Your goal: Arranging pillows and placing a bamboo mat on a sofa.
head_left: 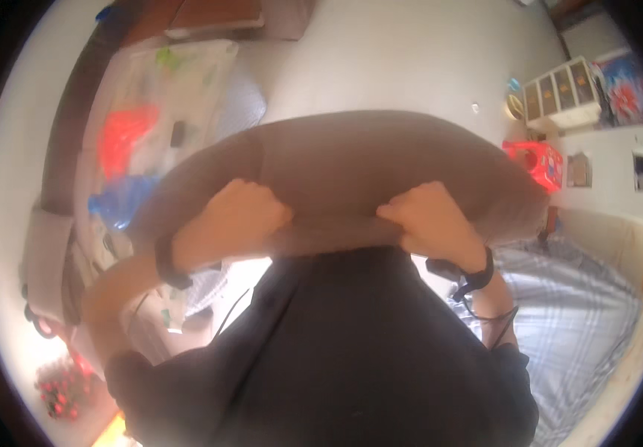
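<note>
A large, brown, padded sofa cushion spans the middle of the view, held up in front of my body. My left hand is closed in a fist on its near edge, left of centre. On the same edge, to the right, my right hand grips with curled fingers. Between the two fists a strip of the brown cover is drawn toward my dark shirt. The fingertips of both hands are hidden in the fabric. Each wrist wears a black band.
At left stands a covered table with a red plastic bag and a blue bag. A red plastic stool and a white drawer cabinet stand at right. A plaid-covered bed lies lower right; red flowers lower left.
</note>
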Available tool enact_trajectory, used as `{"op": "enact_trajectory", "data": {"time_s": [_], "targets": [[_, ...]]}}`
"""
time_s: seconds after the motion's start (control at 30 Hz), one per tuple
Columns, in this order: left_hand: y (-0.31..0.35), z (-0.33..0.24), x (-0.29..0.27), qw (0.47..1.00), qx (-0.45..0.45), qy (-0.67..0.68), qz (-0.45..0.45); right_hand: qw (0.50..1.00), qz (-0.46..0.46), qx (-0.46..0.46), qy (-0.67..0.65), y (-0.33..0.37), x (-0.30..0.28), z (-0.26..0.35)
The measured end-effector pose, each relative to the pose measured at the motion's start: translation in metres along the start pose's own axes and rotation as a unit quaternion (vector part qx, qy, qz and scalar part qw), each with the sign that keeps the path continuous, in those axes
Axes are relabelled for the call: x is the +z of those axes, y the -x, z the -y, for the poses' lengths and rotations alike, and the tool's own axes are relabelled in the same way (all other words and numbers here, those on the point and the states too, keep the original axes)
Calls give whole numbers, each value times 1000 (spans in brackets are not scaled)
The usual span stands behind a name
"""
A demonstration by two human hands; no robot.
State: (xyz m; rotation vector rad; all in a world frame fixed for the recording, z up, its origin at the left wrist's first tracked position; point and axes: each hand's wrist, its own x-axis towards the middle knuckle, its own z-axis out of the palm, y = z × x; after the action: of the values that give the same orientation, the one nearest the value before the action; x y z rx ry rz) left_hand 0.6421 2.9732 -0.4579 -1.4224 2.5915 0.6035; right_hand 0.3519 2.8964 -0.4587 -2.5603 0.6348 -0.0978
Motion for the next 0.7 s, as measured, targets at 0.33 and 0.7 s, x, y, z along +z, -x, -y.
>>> {"op": "enact_trajectory", "data": {"time_s": [0.33,0.7], "targets": [[-147,162,-89,997,-38,35,-59,998,-16,-60,20,-191,-89,-185],[-284,353,-203,1000,3,7,2,997,57,7,-48,-364,-192,-303]]}}
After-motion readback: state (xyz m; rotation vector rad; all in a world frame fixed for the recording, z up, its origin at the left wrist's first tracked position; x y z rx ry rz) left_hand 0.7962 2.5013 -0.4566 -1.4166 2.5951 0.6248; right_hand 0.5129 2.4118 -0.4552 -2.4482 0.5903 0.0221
